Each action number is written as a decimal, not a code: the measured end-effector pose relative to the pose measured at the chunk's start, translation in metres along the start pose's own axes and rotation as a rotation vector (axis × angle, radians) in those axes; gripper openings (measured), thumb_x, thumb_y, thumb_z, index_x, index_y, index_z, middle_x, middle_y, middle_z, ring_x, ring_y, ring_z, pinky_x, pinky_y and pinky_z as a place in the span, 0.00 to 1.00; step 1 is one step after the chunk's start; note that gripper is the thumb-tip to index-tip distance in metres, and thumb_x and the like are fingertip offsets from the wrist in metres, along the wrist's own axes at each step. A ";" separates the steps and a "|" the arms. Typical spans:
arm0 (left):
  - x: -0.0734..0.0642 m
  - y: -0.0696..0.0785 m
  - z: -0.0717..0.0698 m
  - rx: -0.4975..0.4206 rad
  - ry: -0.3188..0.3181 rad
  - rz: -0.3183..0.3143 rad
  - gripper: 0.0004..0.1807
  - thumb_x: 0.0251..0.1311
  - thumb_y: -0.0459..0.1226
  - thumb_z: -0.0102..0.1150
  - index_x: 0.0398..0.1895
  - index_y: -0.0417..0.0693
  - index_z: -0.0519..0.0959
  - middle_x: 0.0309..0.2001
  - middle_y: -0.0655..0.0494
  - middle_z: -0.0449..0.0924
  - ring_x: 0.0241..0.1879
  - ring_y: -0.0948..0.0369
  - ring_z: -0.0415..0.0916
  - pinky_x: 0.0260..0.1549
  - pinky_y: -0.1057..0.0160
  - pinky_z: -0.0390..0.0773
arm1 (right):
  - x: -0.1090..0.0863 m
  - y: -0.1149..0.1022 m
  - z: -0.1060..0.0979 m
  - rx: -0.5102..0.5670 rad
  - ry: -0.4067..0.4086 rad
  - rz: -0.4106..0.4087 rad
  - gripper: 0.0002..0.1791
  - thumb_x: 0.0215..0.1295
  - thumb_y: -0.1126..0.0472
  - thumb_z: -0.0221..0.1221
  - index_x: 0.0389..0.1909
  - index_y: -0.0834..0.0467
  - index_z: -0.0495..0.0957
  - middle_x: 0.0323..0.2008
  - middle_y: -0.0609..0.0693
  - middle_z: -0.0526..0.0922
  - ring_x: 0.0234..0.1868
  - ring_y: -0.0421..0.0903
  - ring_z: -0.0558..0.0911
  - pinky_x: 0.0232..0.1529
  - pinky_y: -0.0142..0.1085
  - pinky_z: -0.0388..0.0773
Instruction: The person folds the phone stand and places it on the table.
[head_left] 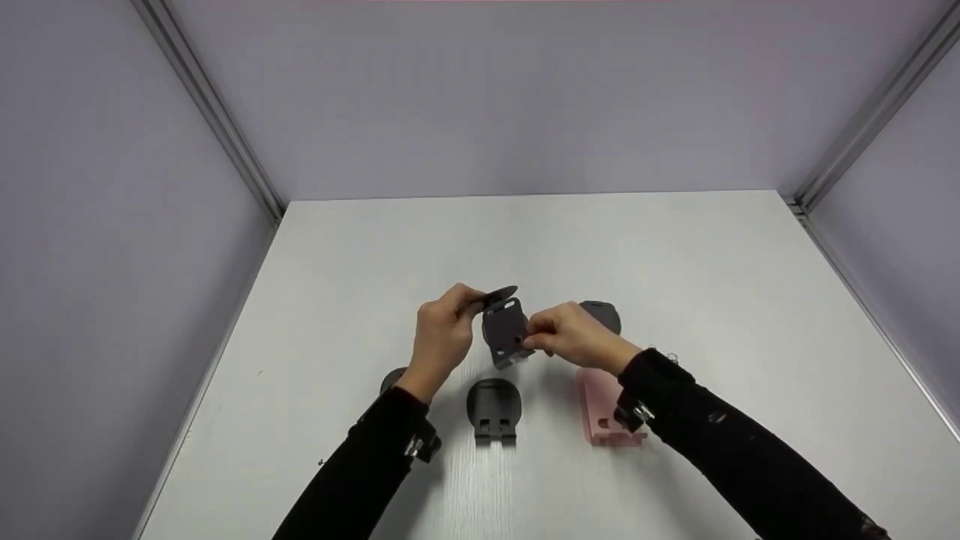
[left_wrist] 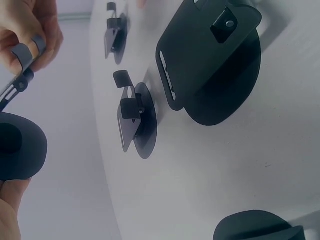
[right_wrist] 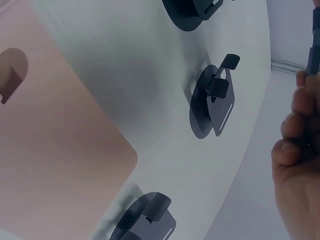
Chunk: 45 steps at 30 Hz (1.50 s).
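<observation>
Both hands hold a dark grey folding phone stand above the table. My left hand (head_left: 442, 337) pinches the edge of its round base (head_left: 501, 294), which is tipped nearly edge-on in the head view. With thumb and fingers, my right hand (head_left: 574, 334) pinches the lower, hooked end of its plate. The left wrist view shows the phone stand (left_wrist: 22, 150) unfolded, its base and plate angled apart. Another dark stand (left_wrist: 135, 120) sits on the table behind and is overlapped by the held one in the head view.
One dark stand (head_left: 493, 409) lies nearest me on the white table (head_left: 337, 247). Others sit at the left (head_left: 391, 379), partly behind my left wrist, and at the right (head_left: 604, 315) behind my right hand. A pink stand (head_left: 598, 405) is partly under my right sleeve. Walls enclose the table.
</observation>
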<state>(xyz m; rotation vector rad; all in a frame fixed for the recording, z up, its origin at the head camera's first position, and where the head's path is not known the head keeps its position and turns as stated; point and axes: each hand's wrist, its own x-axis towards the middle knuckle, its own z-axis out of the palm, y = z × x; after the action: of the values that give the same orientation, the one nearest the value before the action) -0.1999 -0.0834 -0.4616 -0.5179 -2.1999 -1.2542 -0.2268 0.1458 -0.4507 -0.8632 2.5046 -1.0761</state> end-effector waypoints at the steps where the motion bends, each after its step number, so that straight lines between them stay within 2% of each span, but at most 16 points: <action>1: 0.000 0.000 0.000 -0.001 -0.001 -0.003 0.04 0.62 0.25 0.65 0.36 0.40 0.83 0.33 0.51 0.89 0.25 0.62 0.81 0.24 0.65 0.76 | 0.000 0.001 0.000 0.000 0.005 -0.007 0.07 0.68 0.64 0.65 0.28 0.58 0.84 0.22 0.48 0.81 0.22 0.37 0.72 0.24 0.30 0.65; 11: 0.001 0.002 0.001 -0.095 -0.026 -0.025 0.03 0.64 0.24 0.62 0.38 0.35 0.82 0.35 0.47 0.89 0.36 0.56 0.89 0.36 0.63 0.86 | 0.000 0.005 0.006 -0.064 0.087 -0.076 0.09 0.67 0.64 0.66 0.26 0.58 0.81 0.21 0.42 0.76 0.22 0.36 0.72 0.25 0.30 0.66; 20: 0.002 0.005 0.001 -0.194 -0.039 -0.095 0.03 0.63 0.22 0.62 0.38 0.34 0.82 0.35 0.44 0.89 0.37 0.54 0.89 0.38 0.65 0.86 | 0.000 0.008 0.012 -0.130 0.190 -0.146 0.07 0.66 0.63 0.67 0.28 0.58 0.83 0.24 0.44 0.78 0.25 0.37 0.71 0.28 0.31 0.68; 28: 0.002 0.008 0.000 -0.253 -0.058 -0.158 0.04 0.63 0.22 0.61 0.38 0.34 0.83 0.35 0.44 0.89 0.37 0.53 0.89 0.38 0.64 0.86 | -0.001 0.009 0.017 -0.177 0.252 -0.191 0.03 0.65 0.64 0.68 0.32 0.59 0.86 0.25 0.47 0.79 0.27 0.37 0.69 0.29 0.31 0.67; 34: 0.002 0.007 -0.001 -0.298 -0.065 -0.194 0.04 0.64 0.23 0.61 0.38 0.35 0.83 0.36 0.43 0.89 0.37 0.53 0.89 0.38 0.62 0.87 | 0.000 0.009 0.020 -0.195 0.289 -0.227 0.04 0.64 0.64 0.68 0.30 0.59 0.85 0.26 0.49 0.80 0.27 0.38 0.70 0.29 0.32 0.67; 45: 0.002 0.011 -0.001 -0.342 -0.086 -0.248 0.04 0.64 0.22 0.61 0.39 0.32 0.83 0.36 0.40 0.88 0.35 0.52 0.89 0.36 0.63 0.87 | 0.002 0.017 0.024 -0.195 0.367 -0.347 0.04 0.63 0.64 0.69 0.31 0.61 0.85 0.28 0.52 0.83 0.30 0.46 0.79 0.30 0.38 0.76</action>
<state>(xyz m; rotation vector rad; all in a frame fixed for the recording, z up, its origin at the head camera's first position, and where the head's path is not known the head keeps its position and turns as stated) -0.1948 -0.0782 -0.4527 -0.4438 -2.1783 -1.7889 -0.2240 0.1403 -0.4800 -1.2975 2.8694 -1.2007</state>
